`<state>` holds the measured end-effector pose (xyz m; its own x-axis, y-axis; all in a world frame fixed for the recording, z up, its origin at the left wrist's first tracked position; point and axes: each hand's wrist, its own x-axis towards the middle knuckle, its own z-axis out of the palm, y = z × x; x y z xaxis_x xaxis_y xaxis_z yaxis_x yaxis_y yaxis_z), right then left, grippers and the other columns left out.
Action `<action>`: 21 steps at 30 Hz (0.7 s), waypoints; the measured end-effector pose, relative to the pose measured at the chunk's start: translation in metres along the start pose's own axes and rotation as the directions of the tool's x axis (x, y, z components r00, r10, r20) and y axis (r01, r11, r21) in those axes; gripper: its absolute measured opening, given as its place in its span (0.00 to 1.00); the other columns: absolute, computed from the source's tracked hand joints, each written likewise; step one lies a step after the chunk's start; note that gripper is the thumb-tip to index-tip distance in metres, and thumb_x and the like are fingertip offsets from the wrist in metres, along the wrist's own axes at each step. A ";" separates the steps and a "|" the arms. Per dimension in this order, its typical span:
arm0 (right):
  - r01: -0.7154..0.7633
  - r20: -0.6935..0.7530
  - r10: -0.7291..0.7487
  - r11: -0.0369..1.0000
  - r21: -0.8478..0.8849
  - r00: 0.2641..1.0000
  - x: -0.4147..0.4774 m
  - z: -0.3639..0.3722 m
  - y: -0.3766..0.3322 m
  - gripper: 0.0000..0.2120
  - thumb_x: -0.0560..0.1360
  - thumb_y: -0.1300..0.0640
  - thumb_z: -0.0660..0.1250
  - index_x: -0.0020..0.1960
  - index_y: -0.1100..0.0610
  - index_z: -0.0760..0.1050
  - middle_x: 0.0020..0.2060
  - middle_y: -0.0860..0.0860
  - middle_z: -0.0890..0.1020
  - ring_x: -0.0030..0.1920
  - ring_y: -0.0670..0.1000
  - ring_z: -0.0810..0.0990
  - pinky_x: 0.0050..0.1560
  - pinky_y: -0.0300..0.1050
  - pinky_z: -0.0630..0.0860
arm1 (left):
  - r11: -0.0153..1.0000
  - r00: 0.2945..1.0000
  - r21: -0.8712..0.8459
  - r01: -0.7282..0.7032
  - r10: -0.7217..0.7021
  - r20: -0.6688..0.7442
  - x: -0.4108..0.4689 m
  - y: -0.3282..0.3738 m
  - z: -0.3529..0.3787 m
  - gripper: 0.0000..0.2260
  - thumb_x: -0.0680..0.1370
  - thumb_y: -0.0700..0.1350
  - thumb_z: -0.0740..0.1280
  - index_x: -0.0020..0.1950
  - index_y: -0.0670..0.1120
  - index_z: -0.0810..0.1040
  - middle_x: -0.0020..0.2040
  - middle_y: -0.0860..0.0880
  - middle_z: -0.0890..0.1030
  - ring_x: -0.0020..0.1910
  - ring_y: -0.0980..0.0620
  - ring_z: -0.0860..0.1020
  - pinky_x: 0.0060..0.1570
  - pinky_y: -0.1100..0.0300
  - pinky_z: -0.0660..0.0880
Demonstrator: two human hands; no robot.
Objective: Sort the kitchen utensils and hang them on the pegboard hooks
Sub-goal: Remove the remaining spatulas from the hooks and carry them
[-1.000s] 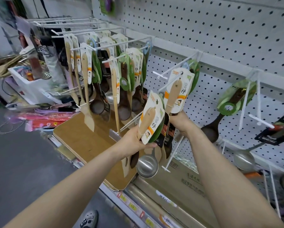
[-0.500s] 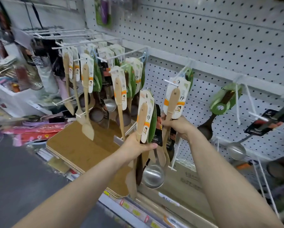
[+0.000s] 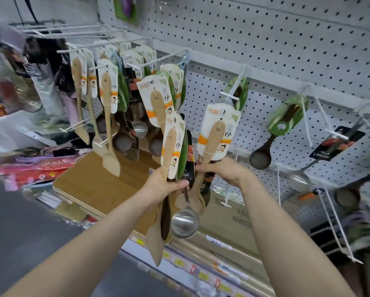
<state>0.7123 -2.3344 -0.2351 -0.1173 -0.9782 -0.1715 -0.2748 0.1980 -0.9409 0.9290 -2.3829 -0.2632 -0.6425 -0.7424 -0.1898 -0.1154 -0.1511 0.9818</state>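
- Your right hand (image 3: 225, 171) is clamped round the handle of a carded wooden spatula (image 3: 214, 136). It stands upright, with the card top just below the tip of a white hook (image 3: 230, 95) on the pegboard (image 3: 276, 39).
- This looks like the hanging step. Next you need to lift the card's hole onto that tip and slide it back towards the green-sleeved spoon (image 3: 241, 88) already hanging there.
- Just left, your left hand (image 3: 164, 185) grips the waiting bundle tight: a second spatula (image 3: 169, 151), a steel ladle (image 3: 184, 225) and some dark-carded pieces.
- Farther left, a row of hung spatulas (image 3: 109, 93) fills several hooks; to the right hangs a dark ladle (image 3: 260, 159).
- The hang hole is too small to judge, your right fingers hide behind the handles, and I cannot count the bundle. The far-left shelf is a blur.
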 end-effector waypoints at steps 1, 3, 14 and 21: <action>0.000 -0.011 0.000 1.000 0.002 1.000 -0.005 0.005 -0.001 0.06 0.72 0.64 0.75 0.46 0.60 0.79 0.44 0.54 0.82 0.50 0.55 0.81 0.60 0.55 0.78 | 1.000 1.000 0.000 0.005 -0.005 -0.001 -0.002 -0.001 -0.003 0.18 0.72 0.33 0.73 0.61 0.39 0.76 0.45 0.46 0.84 0.38 0.57 0.83 0.37 0.66 0.78; -0.011 -0.033 0.011 1.000 0.006 0.999 -0.012 0.011 -0.002 0.07 0.71 0.63 0.76 0.44 0.57 0.79 0.43 0.52 0.82 0.50 0.54 0.80 0.60 0.54 0.77 | 1.000 1.000 0.007 0.007 -0.007 -0.018 -0.003 -0.003 -0.010 0.17 0.72 0.34 0.74 0.59 0.44 0.77 0.47 0.46 0.84 0.42 0.55 0.83 0.39 0.64 0.79; -0.023 -0.112 0.025 1.000 0.019 0.993 -0.051 0.087 -0.016 0.07 0.73 0.60 0.75 0.41 0.52 0.78 0.40 0.45 0.81 0.46 0.47 0.79 0.53 0.46 0.75 | 0.999 0.996 0.034 -0.036 0.039 -0.082 -0.029 -0.014 -0.074 0.18 0.72 0.39 0.76 0.59 0.48 0.78 0.49 0.47 0.85 0.40 0.53 0.78 0.32 0.62 0.73; -0.071 -0.050 0.067 0.994 -0.088 0.996 -0.036 0.170 -0.046 0.21 0.73 0.50 0.75 0.64 0.46 0.74 0.62 0.44 0.80 0.60 0.43 0.78 0.65 0.44 0.72 | 0.994 0.985 0.079 -0.076 0.087 -0.147 -0.057 -0.013 -0.141 0.19 0.72 0.41 0.76 0.62 0.49 0.78 0.51 0.54 0.83 0.46 0.56 0.79 0.40 0.64 0.74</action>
<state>0.8911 -2.3196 -0.2348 -0.1832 -0.9583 -0.2193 -0.3490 0.2719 -0.8968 1.0743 -2.4306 -0.2669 -0.5317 -0.8406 -0.1036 -0.1260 -0.0425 0.9911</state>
